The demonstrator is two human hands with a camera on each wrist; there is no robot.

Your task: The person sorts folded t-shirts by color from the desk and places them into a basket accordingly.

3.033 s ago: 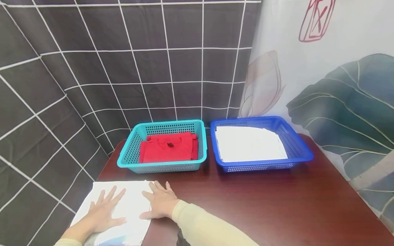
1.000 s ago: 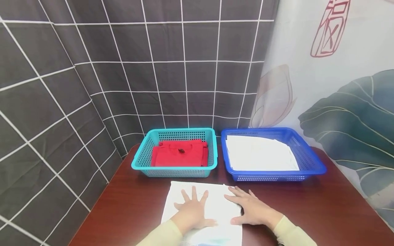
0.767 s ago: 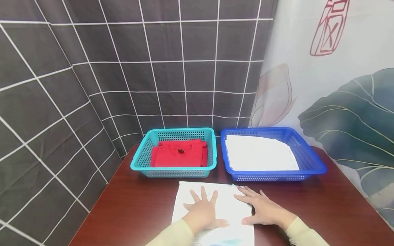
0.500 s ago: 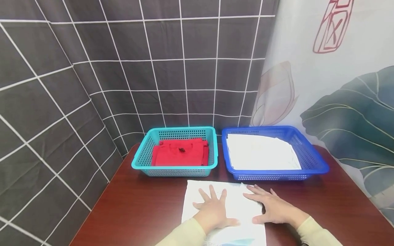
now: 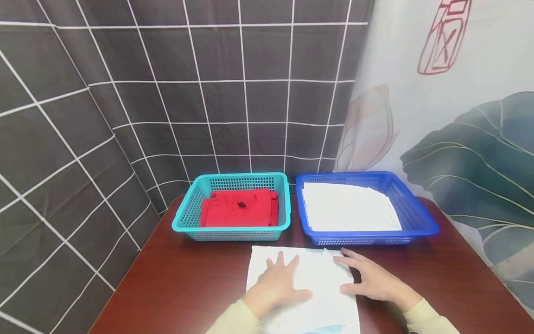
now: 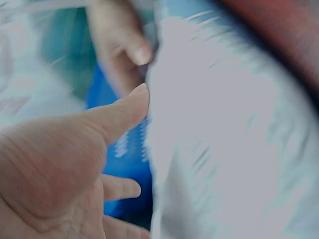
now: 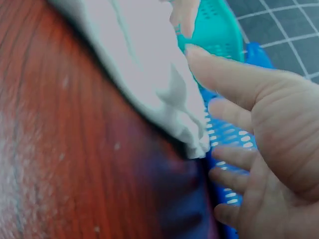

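Observation:
A folded white garment (image 5: 313, 287) with a blue print and faint lettering near its lower edge lies flat on the table in the head view. Spread over its left part is my left hand (image 5: 275, 284), fingers straight; the left wrist view shows its thumb at the cloth. My right hand (image 5: 375, 278) is at the garment's right edge, fingers loosely extended and the thumb apart from them. In the right wrist view its fingers do not wrap around the cloth (image 7: 144, 59), and whether they touch it is unclear. A small fold sticks up at the garment's far edge.
Behind the garment stand a turquoise basket (image 5: 233, 228) with folded red clothing (image 5: 239, 213) and, to its right, a blue basket (image 5: 367, 234) with folded white cloth (image 5: 348, 208). A dark gridded curtain (image 5: 200, 102) hangs along the back and left of the brown table (image 5: 183, 278).
Both hands and the garment have moved from the table's left side to the front middle. In the last half second, the right hand's fingers have shifted and a small fold has risen.

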